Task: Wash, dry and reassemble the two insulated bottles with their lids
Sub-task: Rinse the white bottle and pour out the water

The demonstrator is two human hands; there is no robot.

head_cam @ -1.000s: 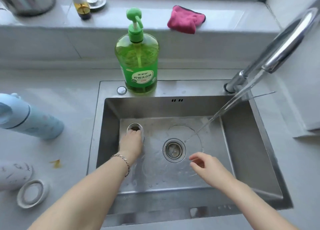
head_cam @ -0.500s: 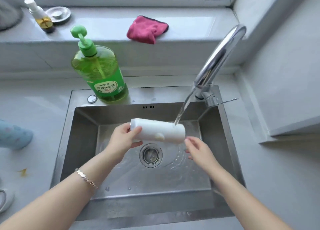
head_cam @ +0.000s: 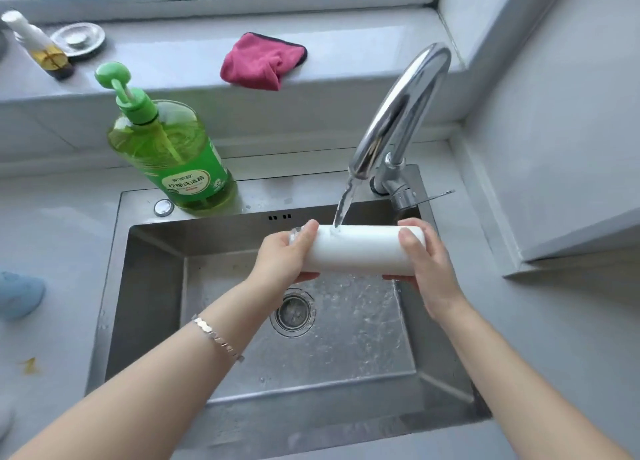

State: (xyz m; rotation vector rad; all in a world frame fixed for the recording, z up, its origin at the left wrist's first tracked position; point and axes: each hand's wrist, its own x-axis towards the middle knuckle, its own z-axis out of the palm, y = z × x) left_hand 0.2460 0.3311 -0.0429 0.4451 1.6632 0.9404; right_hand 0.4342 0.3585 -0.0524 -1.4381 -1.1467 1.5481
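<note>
Now our right hand has joined our left hand, both grasping the white cylindrical insulated bottle level so tap water rinses its side.

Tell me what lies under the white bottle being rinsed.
Below the white bottle is the splashing wet sink floor, with the drain strainer lower left. The bottle's own underside is hidden from view.
</note>
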